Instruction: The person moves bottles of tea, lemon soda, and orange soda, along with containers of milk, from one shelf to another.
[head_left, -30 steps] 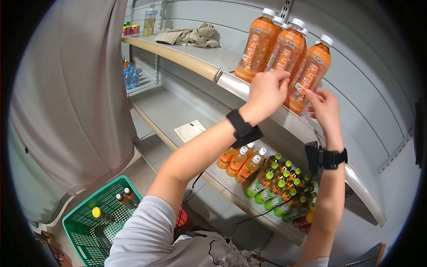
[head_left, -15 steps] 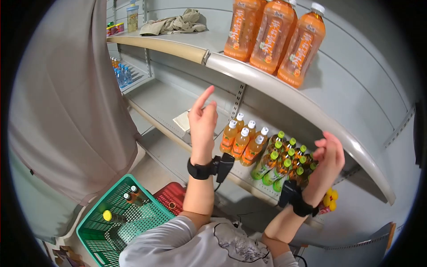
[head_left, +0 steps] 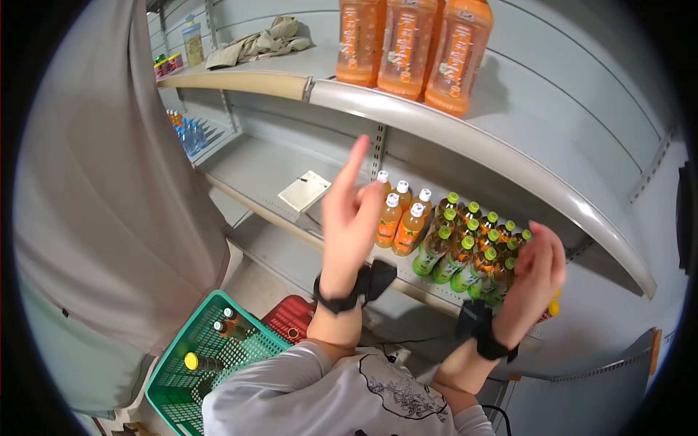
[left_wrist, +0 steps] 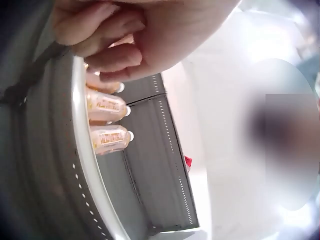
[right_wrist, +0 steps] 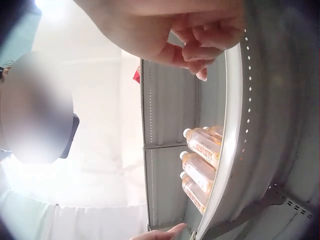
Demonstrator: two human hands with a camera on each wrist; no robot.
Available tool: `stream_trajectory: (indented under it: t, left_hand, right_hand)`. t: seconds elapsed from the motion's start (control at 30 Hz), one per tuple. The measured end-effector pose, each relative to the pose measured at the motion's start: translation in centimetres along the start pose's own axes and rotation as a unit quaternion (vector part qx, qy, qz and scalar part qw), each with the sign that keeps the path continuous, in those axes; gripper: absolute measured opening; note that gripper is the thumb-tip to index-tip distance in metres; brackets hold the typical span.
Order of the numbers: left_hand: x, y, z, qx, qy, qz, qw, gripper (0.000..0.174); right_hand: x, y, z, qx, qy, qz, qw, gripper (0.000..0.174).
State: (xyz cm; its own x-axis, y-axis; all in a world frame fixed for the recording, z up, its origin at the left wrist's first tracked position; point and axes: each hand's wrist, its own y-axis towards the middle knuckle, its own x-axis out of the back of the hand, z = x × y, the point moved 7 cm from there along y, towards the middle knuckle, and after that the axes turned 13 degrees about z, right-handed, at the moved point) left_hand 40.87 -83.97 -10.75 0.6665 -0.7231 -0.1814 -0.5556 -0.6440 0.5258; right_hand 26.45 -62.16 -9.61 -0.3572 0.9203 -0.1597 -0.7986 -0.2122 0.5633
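Large orange bottles stand upright on the upper shelf, above both hands in the head view. My left hand is raised in front of the lower shelf, index finger extended and the others bent, holding nothing. Beside green-capped bottles in that view, my right hand has loosely curled fingers and is empty. The left wrist view shows my left hand near the large bottles; the right wrist view has my right hand away from the large bottles.
Smaller orange bottles and a white card are on the lower shelf. A crumpled cloth lies on the upper shelf at left. Below stand a green basket holding several bottles and a red basket. A curtain hangs at left.
Both hands have left the large orange bottles and come down in front of the lower shelf. The head view has shifted, so the large bottles appear higher and further left.
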Motion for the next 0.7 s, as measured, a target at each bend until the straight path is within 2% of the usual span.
stream_trajectory:
  t: [0.03, 0.1, 0.13, 0.17, 0.23, 0.3, 0.33, 0.37, 0.5, 0.57, 0.6, 0.7]
  left_hand:
    - [-0.4, -2.0, -3.4, -0.057, 0.013, -0.043, 0.997, 0.054]
    - [-0.3, -5.5, -6.5, -0.132, 0.045, 0.037, 0.99, 0.057]
    - [-1.2, -5.6, -7.2, -0.147, 0.053, 0.064, 0.986, 0.056]
    - [-2.1, -4.8, -6.8, -0.138, 0.052, 0.07, 0.987, 0.056]
    - [-4.6, -2.1, -4.8, -0.111, 0.18, 0.048, 0.976, 0.053]
    - [-6.6, -0.8, -0.1, -0.037, 0.103, 0.079, 0.991, 0.05]
    - [-6.9, -0.8, 1.4, -0.027, 0.138, 0.078, 0.987, 0.049]
    - [-7.2, -1.1, 2.0, -0.03, 0.137, 0.087, 0.986, 0.049]
    - [-7.0, -1.5, 0.0, -0.057, 0.099, 0.062, 0.991, 0.046]
    - [-6.8, -1.4, -1.1, -0.086, 0.114, 0.038, 0.989, 0.047]
    - [-7.8, -1.4, -0.8, -0.071, 0.11, 0.051, 0.99, 0.048]
    - [-11.5, -1.1, 4.2, -0.062, 0.261, 0.129, 0.955, 0.05]
  right_hand:
    - [1.0, -1.0, 1.8, 0.021, -0.021, -0.021, 0.999, 0.017]
    - [3.1, -2.8, 5.1, 0.107, -0.017, -0.052, 0.993, 0.019]
    - [4.1, -3.0, 6.1, 0.123, 0.007, -0.068, 0.99, 0.02]
    - [4.9, -3.4, 6.9, 0.135, 0.031, -0.086, 0.987, 0.02]
    - [6.0, -3.0, 6.2, 0.123, 0.0, -0.105, 0.987, 0.02]
    - [6.5, -2.9, 5.3, 0.117, -0.026, -0.126, 0.985, 0.021]
    - [6.5, -2.8, 4.6, 0.078, -0.082, -0.128, 0.985, 0.021]
    - [6.6, -2.7, 4.1, 0.04, -0.138, -0.13, 0.981, 0.021]
    - [8.5, -3.9, 5.9, 0.097, -0.176, -0.182, 0.962, 0.022]
    - [9.8, -3.7, 5.8, 0.103, -0.166, -0.186, 0.963, 0.021]
    - [10.3, -3.5, 5.6, 0.111, -0.155, -0.182, 0.965, 0.021]
    - [10.7, -2.9, 3.5, 0.06, -0.141, -0.154, 0.976, 0.019]
